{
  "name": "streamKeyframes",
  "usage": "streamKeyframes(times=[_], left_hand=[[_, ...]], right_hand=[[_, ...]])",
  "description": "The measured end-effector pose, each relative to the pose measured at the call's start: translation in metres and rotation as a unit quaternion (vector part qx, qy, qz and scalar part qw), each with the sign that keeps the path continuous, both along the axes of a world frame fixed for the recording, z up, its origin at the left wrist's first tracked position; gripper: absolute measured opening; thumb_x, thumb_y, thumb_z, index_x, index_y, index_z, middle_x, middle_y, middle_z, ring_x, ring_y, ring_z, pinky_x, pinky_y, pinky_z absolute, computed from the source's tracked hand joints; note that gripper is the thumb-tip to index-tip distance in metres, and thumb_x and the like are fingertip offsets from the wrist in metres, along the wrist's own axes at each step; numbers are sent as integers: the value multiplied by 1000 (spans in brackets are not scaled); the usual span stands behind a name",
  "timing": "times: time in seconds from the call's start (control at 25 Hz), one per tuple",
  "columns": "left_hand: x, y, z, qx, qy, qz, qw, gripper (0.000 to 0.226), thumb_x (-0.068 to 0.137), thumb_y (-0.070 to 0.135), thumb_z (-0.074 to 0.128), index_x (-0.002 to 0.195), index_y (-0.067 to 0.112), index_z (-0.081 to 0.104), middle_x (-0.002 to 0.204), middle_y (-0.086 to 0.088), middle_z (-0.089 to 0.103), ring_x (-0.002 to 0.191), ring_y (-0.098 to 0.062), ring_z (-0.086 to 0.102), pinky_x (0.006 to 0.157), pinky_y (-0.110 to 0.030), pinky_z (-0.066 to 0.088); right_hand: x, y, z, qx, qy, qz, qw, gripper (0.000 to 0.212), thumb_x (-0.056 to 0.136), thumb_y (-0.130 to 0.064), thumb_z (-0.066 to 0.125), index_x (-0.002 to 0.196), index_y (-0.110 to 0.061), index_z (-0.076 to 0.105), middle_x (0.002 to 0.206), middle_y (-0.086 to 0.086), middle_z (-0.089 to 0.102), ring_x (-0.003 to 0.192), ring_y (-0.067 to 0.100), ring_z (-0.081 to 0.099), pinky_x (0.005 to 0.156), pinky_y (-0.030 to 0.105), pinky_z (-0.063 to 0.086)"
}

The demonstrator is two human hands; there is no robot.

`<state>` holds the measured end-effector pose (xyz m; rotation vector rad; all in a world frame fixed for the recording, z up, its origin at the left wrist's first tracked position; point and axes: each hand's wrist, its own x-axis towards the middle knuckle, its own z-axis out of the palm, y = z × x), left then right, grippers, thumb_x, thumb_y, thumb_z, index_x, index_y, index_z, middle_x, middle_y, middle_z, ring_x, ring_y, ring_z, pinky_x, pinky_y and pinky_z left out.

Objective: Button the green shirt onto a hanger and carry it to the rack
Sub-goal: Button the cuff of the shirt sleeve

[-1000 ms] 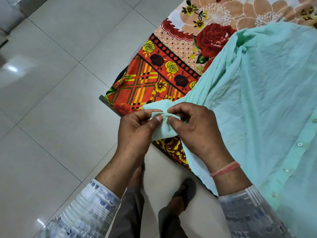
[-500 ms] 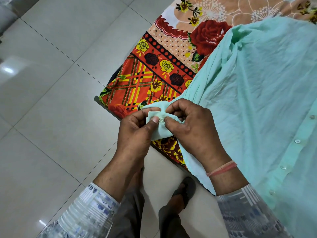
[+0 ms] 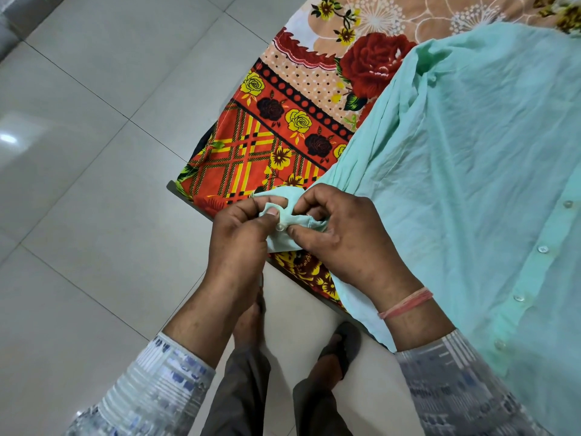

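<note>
The green shirt [image 3: 471, 152] lies spread over the floral bedsheet [image 3: 283, 121] and fills the right of the view. Its front placket runs down the right edge with a row of pale placket buttons [image 3: 543, 248] showing (whether they are fastened I cannot tell from here). One sleeve trails from the far middle down to the near left corner of the bed, where both hands meet at its cuff [image 3: 283, 243].

The left hand [image 3: 239, 237] pinches one flap of the cuff, thumb on top and fingers curled beneath, the thumb tip just beside the small cuff button [image 3: 279, 227]. The right hand [image 3: 342, 243] clamps the opposite flap between thumb and forefinger, its other fingers folded round the bunched cloth behind. The two grips sit close together, touching at the button, which seems meant to keep the thin fabric taut enough for the button to pass the hole.

Working at the bed's corner lets the mattress carry the sleeve's weight, so nothing drags on the cuff. The person stands on the tiled floor [image 3: 94, 152] just beside that corner.

The step in hand looks like closing the cuff. No hanger or rack is in view, so most of the task appears to lie ahead.
</note>
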<state>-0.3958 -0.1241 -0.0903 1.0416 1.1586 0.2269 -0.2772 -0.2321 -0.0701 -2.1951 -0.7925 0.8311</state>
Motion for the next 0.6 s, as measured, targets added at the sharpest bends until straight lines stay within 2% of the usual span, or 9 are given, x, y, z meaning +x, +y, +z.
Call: streamKeyframes(times=[0.08,0.16,0.2,0.28,0.36,0.4,0.48,0.6], left_hand=[[-2,4,1,-13,-10,-10,1000,16,103,9,65,106,8,81,106,-13,83,103,-33,79,81,-40,65],[-6,9,4,-12,-25,-37,999,13,95,13,76,107,10,82,103,-5,84,99,-21,80,77,-35,66],[-8,11,6,21,-14,-61,998,18,89,14,82,107,13,82,102,0,84,94,-11,80,75,-31,66],[-14,14,4,99,41,-80,991,27,82,17,90,107,20,82,103,6,84,92,-6,80,78,-34,67],[-18,18,2,150,86,-66,983,28,81,24,94,105,26,80,102,4,82,92,-13,80,79,-43,68],[-19,22,1,181,108,-72,975,29,81,31,94,105,29,78,98,3,81,89,-17,80,76,-45,68],[-21,31,1,229,146,-86,959,28,85,43,89,107,35,73,87,5,77,83,-20,78,72,-50,67],[-22,52,7,276,174,-65,943,21,95,51,72,112,41,64,82,10,73,83,-12,74,79,-52,64]], right_hand=[[-1,1,-1,4,28,-9,1000,21,85,-31,85,101,-27,72,79,-13,66,70,1,66,63,14,52],[2,0,-2,10,53,-17,998,18,88,-33,84,102,-28,72,87,-9,70,79,2,69,67,16,55],[4,0,-4,10,48,-15,999,16,91,-34,81,103,-28,72,91,-9,70,87,3,69,72,20,58],[4,3,-8,8,-4,-12,1000,11,96,-33,74,106,-29,73,91,-13,66,97,10,67,83,36,60],[-1,9,-12,27,-90,-18,995,13,97,-30,69,109,-27,74,89,-25,58,104,19,65,90,49,57],[-3,12,-14,36,-128,-21,991,16,96,-29,69,111,-26,74,92,-27,57,109,21,62,94,51,56],[-6,17,-18,44,-179,-30,982,21,96,-27,69,116,-26,72,109,-16,67,120,20,57,102,46,52],[-4,22,-16,55,-205,-77,974,23,96,-22,68,119,-23,73,129,-3,68,129,20,54,109,39,47]])
